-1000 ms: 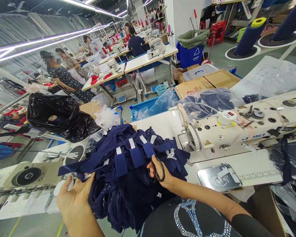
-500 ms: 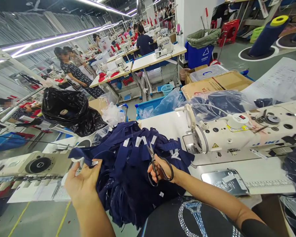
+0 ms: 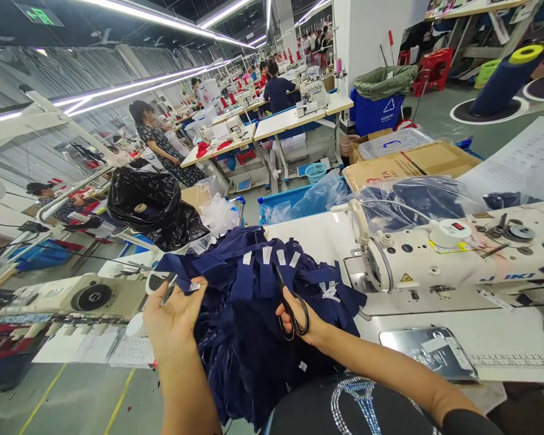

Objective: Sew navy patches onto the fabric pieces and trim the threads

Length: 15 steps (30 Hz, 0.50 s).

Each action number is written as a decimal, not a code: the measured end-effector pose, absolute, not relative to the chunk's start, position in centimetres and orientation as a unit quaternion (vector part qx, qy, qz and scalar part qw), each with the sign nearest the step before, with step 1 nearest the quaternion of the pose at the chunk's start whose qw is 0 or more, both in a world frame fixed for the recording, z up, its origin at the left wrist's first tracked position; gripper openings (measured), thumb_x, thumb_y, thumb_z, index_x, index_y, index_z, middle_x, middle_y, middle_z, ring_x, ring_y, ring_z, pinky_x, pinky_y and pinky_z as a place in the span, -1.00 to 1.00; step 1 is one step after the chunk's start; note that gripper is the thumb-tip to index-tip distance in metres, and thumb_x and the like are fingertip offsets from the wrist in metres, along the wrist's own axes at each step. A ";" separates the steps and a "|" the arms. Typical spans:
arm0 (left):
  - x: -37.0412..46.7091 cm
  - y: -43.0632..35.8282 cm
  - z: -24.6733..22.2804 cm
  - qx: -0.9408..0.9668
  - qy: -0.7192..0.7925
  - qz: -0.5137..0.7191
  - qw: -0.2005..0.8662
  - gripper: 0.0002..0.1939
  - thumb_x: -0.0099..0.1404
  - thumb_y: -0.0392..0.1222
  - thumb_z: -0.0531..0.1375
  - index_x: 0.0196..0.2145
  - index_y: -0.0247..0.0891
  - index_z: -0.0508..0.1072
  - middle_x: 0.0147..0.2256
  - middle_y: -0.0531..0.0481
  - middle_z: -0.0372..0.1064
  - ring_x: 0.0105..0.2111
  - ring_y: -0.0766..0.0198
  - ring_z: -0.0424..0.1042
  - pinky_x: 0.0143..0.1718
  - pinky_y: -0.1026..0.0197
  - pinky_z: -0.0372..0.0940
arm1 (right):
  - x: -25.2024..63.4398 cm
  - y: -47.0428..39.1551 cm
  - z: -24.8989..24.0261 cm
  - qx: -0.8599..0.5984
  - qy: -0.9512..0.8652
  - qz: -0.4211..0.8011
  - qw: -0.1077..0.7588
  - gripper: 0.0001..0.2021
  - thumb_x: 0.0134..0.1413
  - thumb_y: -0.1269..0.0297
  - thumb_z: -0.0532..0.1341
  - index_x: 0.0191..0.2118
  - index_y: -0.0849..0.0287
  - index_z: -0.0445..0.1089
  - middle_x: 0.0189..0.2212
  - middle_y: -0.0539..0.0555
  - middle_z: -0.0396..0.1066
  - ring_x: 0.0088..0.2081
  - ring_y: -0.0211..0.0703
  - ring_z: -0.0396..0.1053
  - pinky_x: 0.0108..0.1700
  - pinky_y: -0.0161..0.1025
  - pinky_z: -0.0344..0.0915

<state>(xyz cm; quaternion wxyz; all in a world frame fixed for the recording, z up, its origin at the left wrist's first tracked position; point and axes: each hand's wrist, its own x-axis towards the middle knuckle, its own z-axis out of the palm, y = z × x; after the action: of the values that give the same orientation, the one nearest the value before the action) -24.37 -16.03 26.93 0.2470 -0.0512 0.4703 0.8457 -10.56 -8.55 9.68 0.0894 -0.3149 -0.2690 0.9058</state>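
A large heap of navy fabric pieces (image 3: 254,314) with small white labels hangs over the table edge in front of me. My right hand (image 3: 299,317) is closed round black-handled scissors (image 3: 294,314), whose blades point up and lie against the heap. At the heap's left side, my left hand (image 3: 174,311) holds the end of a navy strip (image 3: 179,266) with a white label (image 3: 194,287) near the fingertips.
A white sewing machine (image 3: 435,254) stands at the right, with a phone (image 3: 428,353) before it. Another machine (image 3: 81,296) is at the left. Behind are a black plastic bag (image 3: 145,199) and a cardboard box (image 3: 412,163). People work farther back.
The view has shifted, so most things appear farther right. The scissors look more closed and their tips rest lower against the fabric. My left hand still holds the strip.
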 end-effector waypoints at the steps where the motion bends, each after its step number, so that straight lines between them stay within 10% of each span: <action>1: -24.2 -16.0 27.0 -0.060 0.471 0.844 0.248 -0.86 0.04 -0.35 0.01 -0.36 -0.27 0.23 -0.45 -0.02 0.27 -0.47 0.30 0.29 -0.49 0.27 0.26 | -10.4 -8.6 9.7 -0.322 -0.266 0.901 0.120 -0.41 -0.02 -0.26 -0.01 -0.63 0.24 0.22 -0.83 -0.14 0.05 -0.79 -0.44 0.02 -0.69 -0.42 -0.01; 6: -23.6 -15.9 26.7 -0.075 0.450 0.848 0.268 -0.91 0.07 -0.35 -0.01 -0.41 -0.28 0.22 -0.53 0.01 0.24 -0.54 0.33 0.24 -0.51 0.26 0.24 | -9.5 -9.4 10.7 -0.252 -0.293 0.907 0.168 -0.37 -0.19 -0.36 0.04 -0.56 0.25 0.28 -0.77 -0.11 0.15 -0.73 -0.39 0.13 -0.64 -0.38 0.05; 15: -22.9 -16.2 26.0 -0.065 0.443 0.852 0.272 -0.92 0.09 -0.36 -0.01 -0.48 -0.27 0.25 -0.52 0.02 0.26 -0.49 0.33 0.26 -0.48 0.27 0.24 | -10.5 -10.3 11.9 -0.141 -0.293 0.944 -0.055 -0.28 0.02 -0.31 -0.18 -0.55 0.30 0.33 -0.74 -0.04 0.22 -0.70 -0.33 0.24 -0.53 -0.32 0.17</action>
<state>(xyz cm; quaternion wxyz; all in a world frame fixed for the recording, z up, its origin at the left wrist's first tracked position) -22.89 -16.23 25.96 0.2718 -0.0649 0.4432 0.8518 -10.46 -10.29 11.88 -0.0552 -0.1406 -0.2929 0.9441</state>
